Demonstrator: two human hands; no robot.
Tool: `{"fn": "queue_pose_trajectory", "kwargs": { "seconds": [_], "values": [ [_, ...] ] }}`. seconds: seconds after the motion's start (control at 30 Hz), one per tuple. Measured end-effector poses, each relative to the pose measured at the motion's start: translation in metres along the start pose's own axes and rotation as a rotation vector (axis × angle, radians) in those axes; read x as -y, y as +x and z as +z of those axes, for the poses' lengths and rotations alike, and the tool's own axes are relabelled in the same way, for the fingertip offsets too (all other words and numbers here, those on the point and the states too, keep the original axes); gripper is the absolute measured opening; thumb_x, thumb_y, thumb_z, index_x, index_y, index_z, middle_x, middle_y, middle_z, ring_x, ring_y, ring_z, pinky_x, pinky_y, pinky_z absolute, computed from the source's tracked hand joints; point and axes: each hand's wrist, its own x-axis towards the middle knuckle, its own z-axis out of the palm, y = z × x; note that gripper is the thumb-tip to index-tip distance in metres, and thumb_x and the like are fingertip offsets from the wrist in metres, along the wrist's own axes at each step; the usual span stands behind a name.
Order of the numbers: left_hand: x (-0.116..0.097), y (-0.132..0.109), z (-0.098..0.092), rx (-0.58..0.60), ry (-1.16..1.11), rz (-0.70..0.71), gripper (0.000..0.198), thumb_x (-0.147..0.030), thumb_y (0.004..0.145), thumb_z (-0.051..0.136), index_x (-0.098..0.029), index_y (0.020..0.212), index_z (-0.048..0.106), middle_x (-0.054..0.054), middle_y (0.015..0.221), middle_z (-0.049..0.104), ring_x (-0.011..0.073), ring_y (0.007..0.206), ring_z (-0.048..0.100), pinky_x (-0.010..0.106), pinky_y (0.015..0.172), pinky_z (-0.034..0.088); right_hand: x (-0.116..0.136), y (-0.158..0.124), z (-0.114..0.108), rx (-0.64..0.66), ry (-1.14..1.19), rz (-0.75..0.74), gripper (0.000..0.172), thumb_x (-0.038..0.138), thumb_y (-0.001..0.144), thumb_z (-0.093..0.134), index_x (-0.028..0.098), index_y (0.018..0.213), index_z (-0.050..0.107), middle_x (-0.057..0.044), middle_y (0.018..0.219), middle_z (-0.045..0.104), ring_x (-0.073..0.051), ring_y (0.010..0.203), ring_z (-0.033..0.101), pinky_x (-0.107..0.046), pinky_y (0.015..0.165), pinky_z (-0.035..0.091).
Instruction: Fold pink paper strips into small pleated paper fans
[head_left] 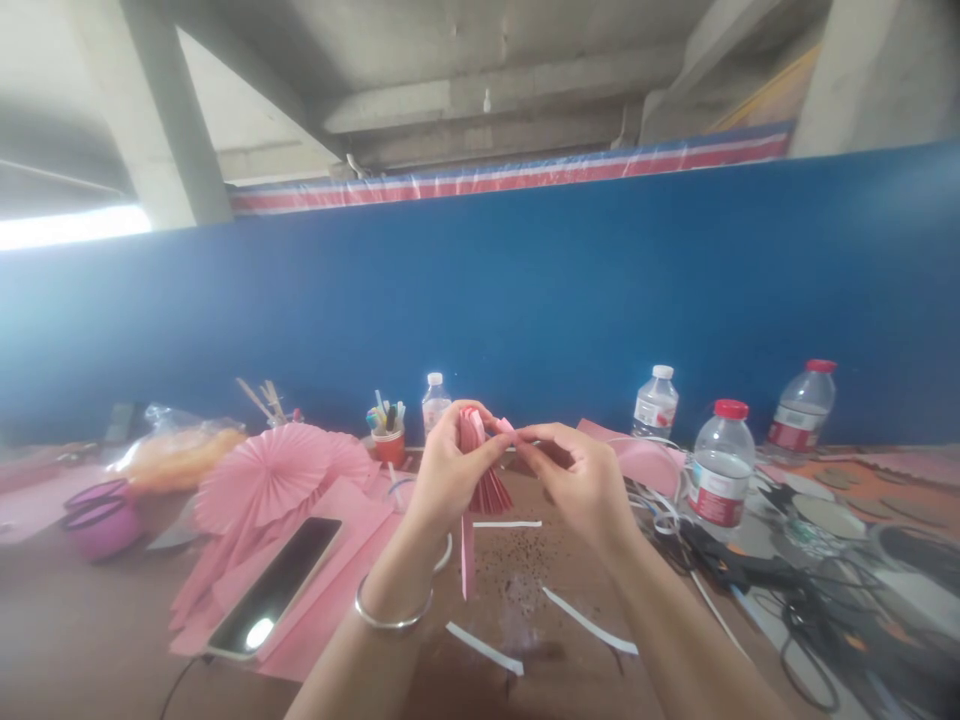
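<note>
Both my hands meet over the middle of the brown table (pixel 105 640). My left hand (pixel 448 468), with a silver bangle on its wrist, is closed around a bundle of pleated pink paper (pixel 484 478) that fans out below the fingers. My right hand (pixel 581 478) pinches the top of the same bundle from the right. A loose pink strip hangs down from the bundle toward the table.
A finished pink paper fan (pixel 262 475) lies left on pink sheets, with a phone (pixel 277 585) on them. White paper strips (pixel 589 622) lie below my hands. A cup of pens (pixel 388 432), water bottles (pixel 720 462), black cables (pixel 810 610) and a blue wall surround them.
</note>
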Motion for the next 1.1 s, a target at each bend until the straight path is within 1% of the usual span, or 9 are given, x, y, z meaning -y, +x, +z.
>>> {"fn": "queue_pose_trajectory", "kwargs": {
  "seconds": [0.17, 0.27, 0.43, 0.57, 0.67, 0.73, 0.83, 0.93, 1.1],
  "values": [
    [0.001, -0.001, -0.001, 0.002, 0.022, 0.031, 0.021, -0.022, 0.069, 0.066, -0.017, 0.080, 0.050, 0.001, 0.075, 0.058, 0.0104, 0.064, 0.053, 0.021, 0.060, 0.044, -0.002, -0.001, 0.004, -0.037, 0.058, -0.070, 0.015, 0.031, 0.082, 0.055, 0.020, 0.083, 0.066, -0.005, 0.088, 0.064, -0.018, 0.080, 0.059, -0.029, 0.072, 0.048],
    [0.002, 0.000, -0.001, -0.011, 0.055, 0.041, 0.019, -0.020, 0.069, 0.065, -0.016, 0.079, 0.048, 0.000, 0.073, 0.058, 0.0105, 0.065, 0.054, 0.021, 0.060, 0.045, -0.001, -0.001, 0.005, -0.013, 0.129, 0.023, 0.014, 0.032, 0.078, 0.059, 0.019, 0.084, 0.063, -0.004, 0.084, 0.063, -0.018, 0.077, 0.059, -0.030, 0.070, 0.049],
    [0.001, -0.002, -0.002, 0.087, -0.004, -0.006, 0.021, -0.018, 0.070, 0.063, -0.017, 0.082, 0.046, -0.001, 0.075, 0.057, 0.0095, 0.059, 0.054, 0.022, 0.056, 0.047, -0.001, 0.003, 0.004, 0.284, 0.656, 0.322, 0.020, 0.035, 0.077, 0.061, 0.019, 0.082, 0.049, 0.000, 0.069, 0.060, -0.013, 0.058, 0.057, -0.027, 0.055, 0.048],
    [0.000, -0.004, -0.001, 0.144, -0.065, 0.018, 0.021, -0.019, 0.071, 0.064, -0.018, 0.082, 0.046, -0.001, 0.072, 0.057, 0.0086, 0.056, 0.054, 0.021, 0.054, 0.046, -0.003, 0.004, 0.000, 0.364, 0.883, 0.421, 0.018, 0.029, 0.077, 0.062, 0.016, 0.073, 0.050, 0.001, 0.063, 0.057, -0.008, 0.051, 0.052, -0.020, 0.050, 0.041],
    [0.000, -0.003, -0.003, 0.168, -0.068, 0.059, 0.022, -0.017, 0.069, 0.066, -0.017, 0.083, 0.048, 0.000, 0.074, 0.058, 0.0093, 0.061, 0.054, 0.020, 0.058, 0.045, -0.004, 0.005, -0.003, 0.374, 0.935, 0.477, 0.017, 0.023, 0.070, 0.069, 0.015, 0.071, 0.054, 0.000, 0.064, 0.059, -0.007, 0.052, 0.051, -0.019, 0.051, 0.039],
    [0.001, 0.000, -0.007, 0.125, -0.075, 0.096, 0.022, -0.020, 0.071, 0.065, -0.017, 0.085, 0.049, 0.002, 0.082, 0.060, 0.0080, 0.060, 0.053, 0.019, 0.057, 0.044, -0.003, 0.005, -0.005, 0.315, 0.922, 0.511, 0.017, 0.020, 0.065, 0.072, 0.015, 0.073, 0.058, 0.000, 0.062, 0.059, -0.007, 0.051, 0.051, -0.019, 0.051, 0.039],
    [0.004, 0.003, -0.012, 0.072, -0.115, 0.122, 0.019, -0.036, 0.084, 0.048, -0.018, 0.092, 0.049, 0.001, 0.074, 0.058, 0.0057, 0.048, 0.047, 0.018, 0.046, 0.038, 0.001, 0.004, -0.005, 0.248, 0.885, 0.520, 0.015, 0.018, 0.062, 0.073, 0.014, 0.070, 0.061, 0.000, 0.059, 0.058, -0.008, 0.051, 0.050, -0.021, 0.053, 0.039],
    [0.007, 0.003, -0.012, 0.137, -0.114, 0.093, 0.025, -0.041, 0.088, 0.038, -0.019, 0.094, 0.047, -0.003, 0.058, 0.049, 0.0076, 0.046, 0.045, 0.018, 0.045, 0.036, 0.006, 0.003, -0.005, 0.278, 0.931, 0.497, 0.010, 0.018, 0.066, 0.068, 0.015, 0.065, 0.058, 0.002, 0.055, 0.054, -0.009, 0.053, 0.049, -0.023, 0.057, 0.039],
    [0.008, 0.001, -0.010, 0.253, -0.080, 0.194, 0.026, -0.042, 0.083, 0.047, -0.017, 0.085, 0.053, 0.004, 0.080, 0.053, 0.0122, 0.070, 0.050, 0.023, 0.063, 0.041, 0.014, -0.001, -0.006, 0.251, 0.835, 0.448, 0.010, 0.018, 0.069, 0.061, 0.016, 0.063, 0.053, 0.003, 0.055, 0.047, -0.008, 0.053, 0.041, -0.022, 0.053, 0.031]
  ]
}}
